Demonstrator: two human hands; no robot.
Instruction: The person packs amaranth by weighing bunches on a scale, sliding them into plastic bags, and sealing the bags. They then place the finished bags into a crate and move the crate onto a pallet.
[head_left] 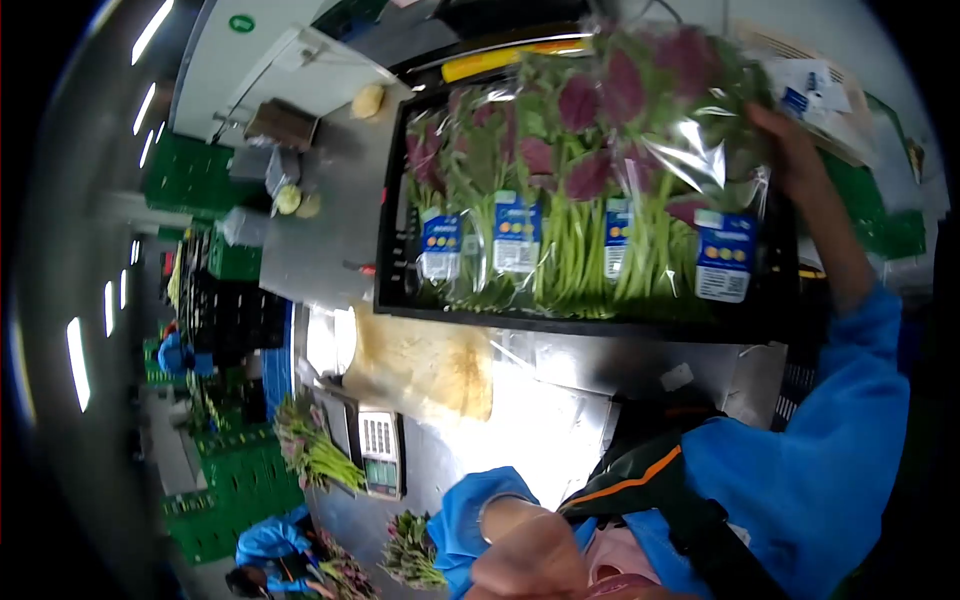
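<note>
The right hand [790, 140], arm stretched forward in a blue sleeve, grips the leafy top of a bagged bunch of red-green amaranth [690, 150], held at the far right end of the black crate [560, 325]. More labelled bags [500, 210] stand upright inside that crate. The left hand [530, 560] is curled close to the body, well below the crate; whether it grips anything cannot be told. The crate sits on the steel desk [330, 200], with a keypad scale [381, 452] below it.
</note>
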